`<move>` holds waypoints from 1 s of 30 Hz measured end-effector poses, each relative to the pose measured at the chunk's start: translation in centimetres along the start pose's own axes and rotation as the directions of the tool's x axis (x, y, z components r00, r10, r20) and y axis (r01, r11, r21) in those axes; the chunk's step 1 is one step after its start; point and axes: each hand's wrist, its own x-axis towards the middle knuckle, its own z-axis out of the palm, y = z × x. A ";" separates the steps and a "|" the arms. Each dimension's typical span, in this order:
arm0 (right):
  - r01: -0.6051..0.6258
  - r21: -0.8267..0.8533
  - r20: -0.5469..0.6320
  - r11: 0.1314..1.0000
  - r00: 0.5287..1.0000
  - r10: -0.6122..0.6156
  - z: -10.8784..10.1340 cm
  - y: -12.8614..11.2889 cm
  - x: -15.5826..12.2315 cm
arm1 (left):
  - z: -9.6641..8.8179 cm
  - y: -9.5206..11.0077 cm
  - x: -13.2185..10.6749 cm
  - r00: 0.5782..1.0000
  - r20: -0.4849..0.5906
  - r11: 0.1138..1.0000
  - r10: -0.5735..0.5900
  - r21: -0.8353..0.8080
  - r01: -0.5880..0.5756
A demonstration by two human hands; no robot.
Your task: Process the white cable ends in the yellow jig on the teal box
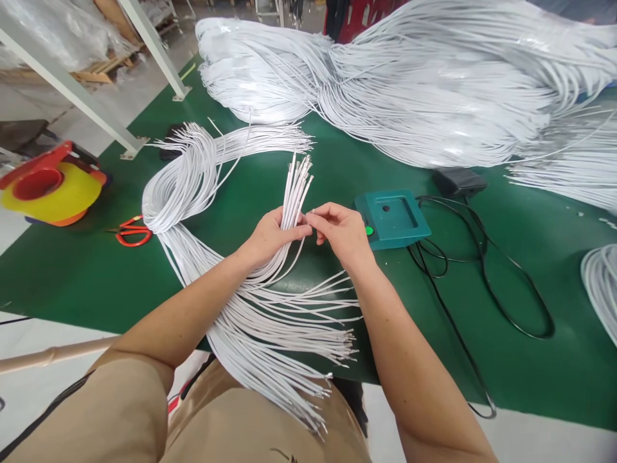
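From the head view, the left hand point(272, 235) is closed around a bundle of white wires point(297, 193), fingers wrapped over it and thumb pressed across the front. The right hand point(340, 231) sits just beside it, thumb and forefinger pinched together at the bundle's right edge and the other fingers curled in; I cannot tell whether it nips one wire or a few. The bundle stands over the green tabletop point(530, 360), just left of a teal box point(393, 218). Its long axis runs from the person's lap up and away, leaning slightly right. The bare ends above the hands point towards a big heap of white wire point(434, 83) at the far side. Below the grip the strands loosen and fan out, some towards the right across the tabletop, others over the near edge onto the lap. The left palm is hidden behind the wires, and the right fingertips are too small to read clearly. Red-handled scissors point(131, 230) lie to the left, partly covered by a looped hank of wire point(183, 173). A black cable point(482, 276) trails from the box and runs off the near edge of the tabletop.
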 end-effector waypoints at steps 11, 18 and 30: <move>-0.220 0.235 0.102 0.947 0.974 0.201 0.0 -0.8 0.0 | 0.8 0.7 -0.5 0.998 -0.020 0.993 0.060 -0.098 -0.062; -0.133 0.074 -0.007 0.988 0.991 0.134 0.1 -1.0 -0.3 | 0.4 0.1 -0.4 0.988 -0.073 0.987 0.137 0.094 -0.130; -0.317 0.319 0.156 0.893 0.947 0.281 -0.2 -0.5 0.1 | 0.6 0.3 -0.7 0.993 -0.019 0.992 0.117 0.057 -0.116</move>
